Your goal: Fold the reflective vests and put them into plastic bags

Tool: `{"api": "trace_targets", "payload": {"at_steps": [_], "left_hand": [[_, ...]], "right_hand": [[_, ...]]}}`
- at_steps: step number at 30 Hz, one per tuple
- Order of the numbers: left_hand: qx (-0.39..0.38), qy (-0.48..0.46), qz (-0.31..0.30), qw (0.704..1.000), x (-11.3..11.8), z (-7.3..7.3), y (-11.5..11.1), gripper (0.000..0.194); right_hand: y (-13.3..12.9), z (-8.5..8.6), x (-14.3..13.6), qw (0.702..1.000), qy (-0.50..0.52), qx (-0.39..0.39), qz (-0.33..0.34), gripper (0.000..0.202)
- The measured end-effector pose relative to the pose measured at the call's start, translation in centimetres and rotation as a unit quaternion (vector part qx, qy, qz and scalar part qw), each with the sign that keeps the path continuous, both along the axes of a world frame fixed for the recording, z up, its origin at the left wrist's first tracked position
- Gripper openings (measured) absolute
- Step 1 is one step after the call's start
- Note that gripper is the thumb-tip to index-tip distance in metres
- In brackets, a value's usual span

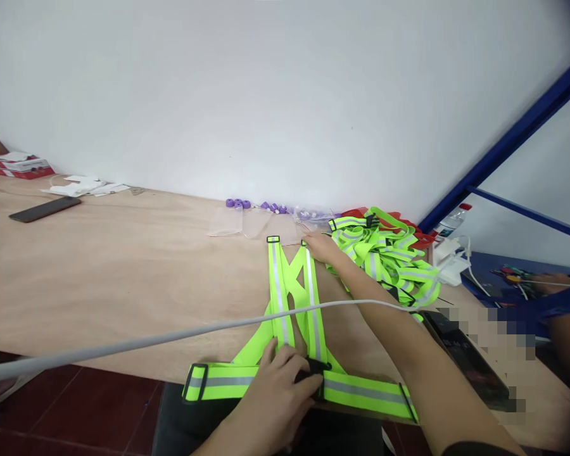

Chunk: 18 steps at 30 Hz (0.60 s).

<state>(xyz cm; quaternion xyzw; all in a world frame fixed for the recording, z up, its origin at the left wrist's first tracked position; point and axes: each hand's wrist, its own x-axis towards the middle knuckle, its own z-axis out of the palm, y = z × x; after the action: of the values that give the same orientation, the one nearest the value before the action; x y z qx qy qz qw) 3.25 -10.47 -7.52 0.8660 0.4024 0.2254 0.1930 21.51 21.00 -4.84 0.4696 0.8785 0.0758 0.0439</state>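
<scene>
Spread on the wooden table (123,266), from centre to lower centre of the frame: yellow-green reflective vest (279,291). At lower centre: left hand (278,386), with fingers bent and slightly spread around the black buckle (319,366); cannot tell whether gripping it. Near centre, at top of the right-side strap: right hand (322,247), with fingers close together; cannot tell whether pinching. Right of centre: heap of similar straps (377,253).
</scene>
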Motion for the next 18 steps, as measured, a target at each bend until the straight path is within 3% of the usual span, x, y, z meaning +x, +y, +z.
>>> {"api": "trace_targets", "payload": {"at_steps": [4,7,9,12,13,15,18], "left_hand": [[-0.005,0.054,-0.026,0.998,0.0,1.3,-0.4,0.035],[0.019,0.048,-0.037,0.998,-1.1,3.7,-0.2,0.034],[0.05,0.028,-0.016,0.998,-2.4,5.5,1.3,0.026],[0.082,0.031,0.031,0.996,-4.7,7.2,6.8,0.027],[0.074,0.046,0.076,0.993,-5.5,7.3,9.3,0.028],[0.034,0.071,0.196,0.977,-6.8,6.9,14.5,0.029],[0.004,0.076,0.256,0.964,-8.1,4.8,21.1,0.022]], "right_hand": [[-1.3,0.1,-0.4,0.999,0.044,0.006,-0.003,0.035],[-2.8,0.9,-0.3,0.996,0.091,0.018,-0.008,0.04],[-3.8,1.4,-0.3,0.992,0.123,0.023,-0.006,0.039],[-4.7,1.9,-0.7,0.986,0.164,0.02,-0.004,0.035],[-4.8,1.9,-1.0,0.984,0.175,0.017,-0.004,0.033],[-4.5,2.0,-1.9,0.981,0.192,0.01,-0.007,0.029],[-3.5,2.0,-4.1,0.979,0.203,0.005,-0.015,0.024]]}}
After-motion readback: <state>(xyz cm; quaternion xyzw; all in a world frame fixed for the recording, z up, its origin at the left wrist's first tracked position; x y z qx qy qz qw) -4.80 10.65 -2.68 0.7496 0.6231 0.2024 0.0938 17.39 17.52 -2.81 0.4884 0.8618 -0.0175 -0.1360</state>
